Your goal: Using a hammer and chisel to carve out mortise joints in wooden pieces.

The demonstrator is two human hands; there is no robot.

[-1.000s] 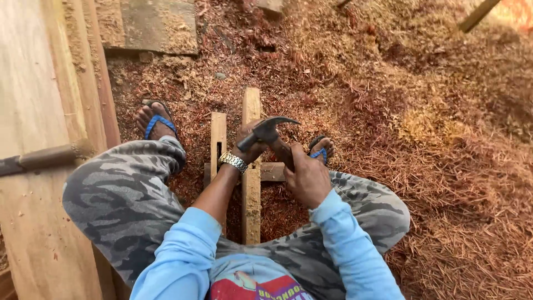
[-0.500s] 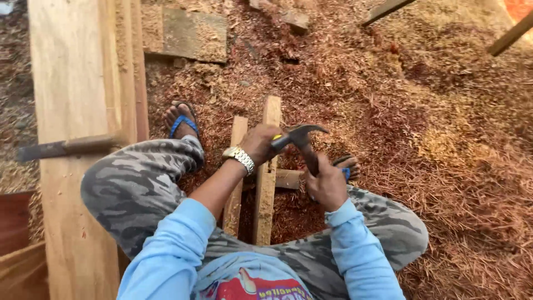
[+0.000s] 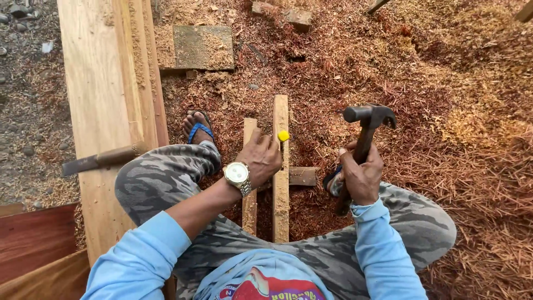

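My right hand (image 3: pixel 361 175) grips the wooden handle of a claw hammer (image 3: pixel 367 119), whose dark head is raised to the right of two narrow upright wooden slats (image 3: pixel 281 183). My left hand (image 3: pixel 262 156) rests on the slats and holds a small yellow-tipped object (image 3: pixel 283 135) against the taller one. A short cross piece (image 3: pixel 302 176) joins the slats at mid height. A metal wristwatch (image 3: pixel 237 175) is on my left wrist. I squat over the slats in camouflage trousers, one sandalled foot (image 3: pixel 197 128) to the left.
Reddish sawdust and shavings (image 3: pixel 444 139) cover the ground. Long pale planks (image 3: pixel 105 111) lie at left with a dark-bladed tool (image 3: pixel 97 161) across them. A flat board (image 3: pixel 202 47) lies ahead, and reddish boards (image 3: pixel 33 244) are at lower left.
The hammer has been lifted up and to the right, away from the slats. My left hand stays on the slats, with the yellow-tipped object now showing.
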